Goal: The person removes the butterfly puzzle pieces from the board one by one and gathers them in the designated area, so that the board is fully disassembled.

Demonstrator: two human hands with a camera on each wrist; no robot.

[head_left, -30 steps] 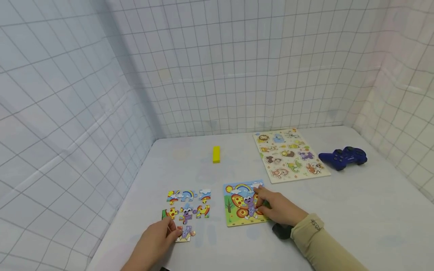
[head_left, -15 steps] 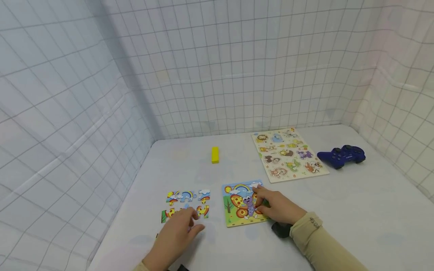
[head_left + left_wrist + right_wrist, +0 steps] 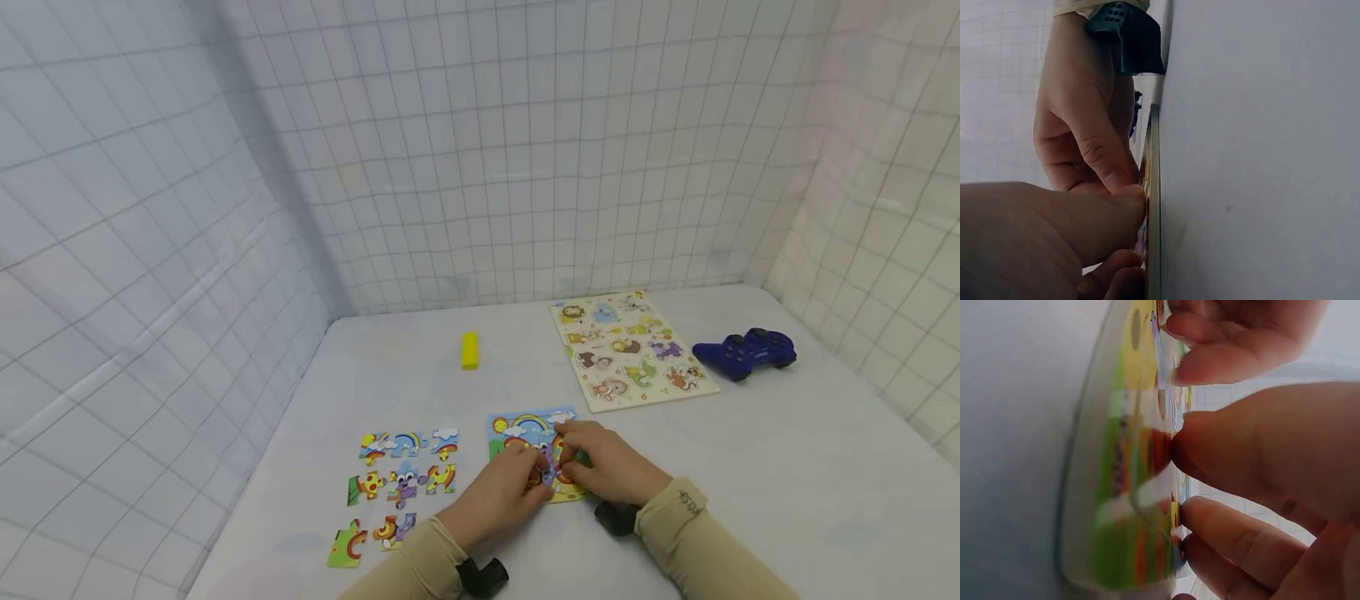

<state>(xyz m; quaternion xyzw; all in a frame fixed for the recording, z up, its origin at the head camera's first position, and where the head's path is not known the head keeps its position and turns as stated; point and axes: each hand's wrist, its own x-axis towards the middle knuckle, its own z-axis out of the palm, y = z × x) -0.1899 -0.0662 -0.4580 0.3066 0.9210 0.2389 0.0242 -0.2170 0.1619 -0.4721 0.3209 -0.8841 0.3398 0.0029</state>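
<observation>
A square butterfly puzzle board (image 3: 528,423) lies flat in front of me, its lower half largely covered by my hands. My left hand (image 3: 497,493) reaches over from the left, thumb and bent fingers down at the picture's lower middle. On the right side, my right hand (image 3: 611,463) rests with thumb and fingertips apart on the picture; the right wrist view shows these fingertips (image 3: 1194,509) right at its surface. Seen edge-on in the left wrist view, the board (image 3: 1155,187) has both hands' thumbs close together over it. Loose jigsaw pieces (image 3: 405,483) sit in spaced rows left of the board.
A yellow block (image 3: 469,351) stands behind the pieces. Further back right lies an animal peg puzzle (image 3: 630,354), with a blue game controller (image 3: 746,353) beside it. Gridded white cloth walls (image 3: 465,167) enclose the table's back and sides.
My left hand has left the loose pieces, lifting and crossing rightward to the butterfly board, which uncovers the bottom row of pieces. My right hand has kept its place on the board.
</observation>
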